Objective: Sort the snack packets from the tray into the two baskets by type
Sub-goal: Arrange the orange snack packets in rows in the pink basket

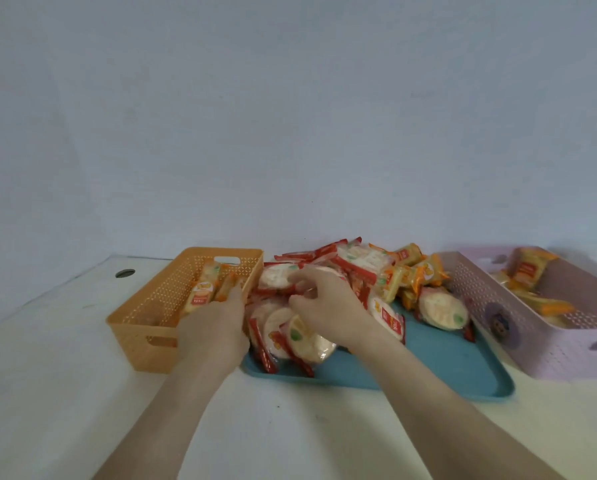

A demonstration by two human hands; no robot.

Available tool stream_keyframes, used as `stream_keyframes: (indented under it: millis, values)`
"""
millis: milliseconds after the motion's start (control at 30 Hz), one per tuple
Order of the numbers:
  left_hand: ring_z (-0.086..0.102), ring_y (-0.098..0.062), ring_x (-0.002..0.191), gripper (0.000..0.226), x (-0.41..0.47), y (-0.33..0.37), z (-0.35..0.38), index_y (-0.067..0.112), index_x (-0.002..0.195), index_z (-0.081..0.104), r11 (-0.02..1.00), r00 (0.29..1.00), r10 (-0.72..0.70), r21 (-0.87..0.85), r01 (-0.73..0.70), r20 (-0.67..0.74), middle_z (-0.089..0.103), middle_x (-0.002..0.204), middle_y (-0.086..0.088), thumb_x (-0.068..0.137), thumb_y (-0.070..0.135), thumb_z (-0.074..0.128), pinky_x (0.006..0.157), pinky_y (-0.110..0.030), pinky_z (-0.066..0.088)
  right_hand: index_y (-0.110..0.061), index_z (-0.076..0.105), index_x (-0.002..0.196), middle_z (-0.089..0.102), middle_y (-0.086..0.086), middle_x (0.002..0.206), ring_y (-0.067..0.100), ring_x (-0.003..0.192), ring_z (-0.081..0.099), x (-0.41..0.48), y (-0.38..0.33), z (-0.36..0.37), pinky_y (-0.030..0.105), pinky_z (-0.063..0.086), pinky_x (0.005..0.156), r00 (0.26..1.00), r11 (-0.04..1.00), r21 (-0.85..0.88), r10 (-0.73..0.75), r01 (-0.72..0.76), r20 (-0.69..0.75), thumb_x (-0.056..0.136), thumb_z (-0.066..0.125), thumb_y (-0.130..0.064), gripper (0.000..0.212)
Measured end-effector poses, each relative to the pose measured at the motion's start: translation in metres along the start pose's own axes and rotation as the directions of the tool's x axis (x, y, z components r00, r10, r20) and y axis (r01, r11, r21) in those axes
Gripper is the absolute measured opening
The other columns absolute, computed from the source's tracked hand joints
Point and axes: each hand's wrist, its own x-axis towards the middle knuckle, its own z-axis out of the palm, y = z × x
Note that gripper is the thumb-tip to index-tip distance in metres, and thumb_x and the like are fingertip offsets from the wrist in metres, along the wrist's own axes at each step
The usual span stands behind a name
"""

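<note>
Sorting the tray [446, 358]
Right hand [328, 306] pinches a round packet [278, 276] for lifting; left hand [214, 323], fingers' hold unclear, reaches the orange basket [136, 341] at nine o'clock.

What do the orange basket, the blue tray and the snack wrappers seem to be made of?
Orange basket: probably moulded plastic, matte; perforated walls.
Blue tray: likely plastic, smooth; even colour, rounded rim.
Snack wrappers: thin glossy film; crinkled, partly clear.
</note>
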Motion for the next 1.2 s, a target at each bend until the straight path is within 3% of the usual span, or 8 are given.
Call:
stream_keyframes:
  millis: [133, 300, 433, 667, 767, 867, 1000, 1200]
  values:
    - [0.063, -0.022, 0.074, 0.057, -0.012, 0.001, -0.004, 0.032, 0.141, 0.027, 0.999, 0.985, 0.0, -0.037, -0.007, -0.171, 0.06, 0.08, 0.005, 0.09, 0.028, 0.052, 0.057, -0.03, 0.037, -0.016, 0.058, 0.124, 0.065, -0.007, 0.09, 0.02, 0.084, 0.067, 0.001, -0.016, 0.018, 0.022, 0.054, 0.074, 0.993, 0.916, 0.387, 0.078, -0.107, 0.09, 0.094, 0.056, -0.022, 0.03]
    - [0.06, -0.025, 0.044, 0.077, -0.029, 0.007, -0.03, 0.017, 0.125, 0.063, 0.974, 0.876, 0.228, 0.099, -0.205, -0.425, 0.062, 0.052, -0.002, 0.051, 0.015, 0.083, 0.047, -0.028, 0.044, -0.024, 0.041, 0.143, 0.064, 0.008, 0.122, 0.021, 0.092, 0.069, 0.009, -0.026, 0.013, 0.039, 0.059, 0.072, 0.916, 0.612, 0.696, 0.134, -0.376, 0.377, 0.073, 0.071, -0.062, 0.085]
    - [0.057, -0.02, 0.043, 0.076, -0.034, 0.038, -0.038, 0.016, 0.12, 0.066, 0.877, 0.701, 0.466, 0.181, -0.444, -0.539, 0.056, 0.047, 0.003, 0.046, 0.012, 0.078, 0.053, -0.029, 0.043, -0.024, 0.054, 0.129, 0.074, 0.003, 0.104, 0.023, 0.09, 0.072, 0.002, -0.023, -0.026, 0.039, 0.058, 0.069, 0.959, 0.548, 0.787, 0.149, -0.282, 0.24, 0.084, 0.066, -0.052, 0.054]
    - [0.064, -0.025, 0.063, 0.065, -0.024, 0.135, -0.059, 0.023, 0.144, 0.039, 0.656, 0.519, 0.546, -0.05, -0.753, -0.657, 0.069, 0.068, 0.0, 0.084, 0.021, 0.062, 0.063, -0.033, 0.05, -0.023, 0.059, 0.124, 0.072, 0.005, 0.112, 0.025, 0.101, 0.069, -0.041, 0.032, -0.144, 0.045, 0.059, 0.076, 0.972, 0.569, 0.809, 0.236, -0.145, 0.008, 0.068, 0.079, -0.049, 0.065]
    - [0.062, -0.024, 0.089, 0.048, -0.02, 0.194, -0.068, 0.027, 0.14, 0.045, 0.52, 0.606, 0.498, -0.346, -0.781, -0.621, 0.071, 0.094, -0.002, 0.092, 0.029, 0.054, 0.08, -0.04, 0.05, -0.019, 0.061, 0.12, 0.072, 0.004, 0.11, 0.019, 0.099, 0.069, -0.059, 0.052, -0.199, 0.042, 0.059, 0.079, 0.933, 0.666, 0.743, 0.307, -0.069, -0.188, 0.07, 0.081, -0.045, 0.059]
    - [0.052, -0.025, 0.101, 0.026, -0.009, 0.256, -0.058, 0.026, 0.116, 0.06, 0.526, 0.69, 0.482, -0.451, -0.721, -0.54, 0.063, 0.101, 0.001, 0.091, 0.031, 0.055, 0.083, -0.04, 0.044, -0.02, 0.053, 0.114, 0.069, 0.003, 0.109, 0.014, 0.094, 0.069, -0.071, 0.076, -0.239, 0.038, 0.059, 0.076, 0.807, 0.796, 0.603, 0.321, 0.055, -0.496, 0.066, 0.086, -0.039, 0.061]
    - [0.053, -0.025, 0.097, 0.017, -0.01, 0.316, -0.037, 0.021, 0.101, 0.058, 0.483, 0.761, 0.577, -0.626, -0.612, -0.297, 0.056, 0.092, 0.001, 0.084, 0.023, 0.058, 0.079, -0.033, 0.042, -0.024, 0.033, 0.123, 0.054, -0.003, 0.118, 0.013, 0.107, 0.057, -0.087, 0.114, -0.276, 0.032, 0.051, 0.083, 0.61, 0.986, 0.157, 0.085, 0.065, -0.788, 0.05, 0.092, -0.043, 0.096]
    - [0.059, -0.012, 0.096, 0.026, -0.027, 0.334, -0.012, 0.022, 0.109, 0.072, 0.506, 0.645, 0.762, -0.573, -0.644, -0.053, 0.065, 0.109, 0.006, 0.092, 0.033, 0.056, 0.081, -0.025, 0.045, -0.019, 0.021, 0.145, 0.036, 0.007, 0.136, 0.027, 0.113, 0.048, -0.092, 0.167, -0.272, 0.036, 0.045, 0.076, 0.676, 0.939, -0.314, -0.14, -0.141, -0.724, 0.066, 0.079, -0.021, 0.098]
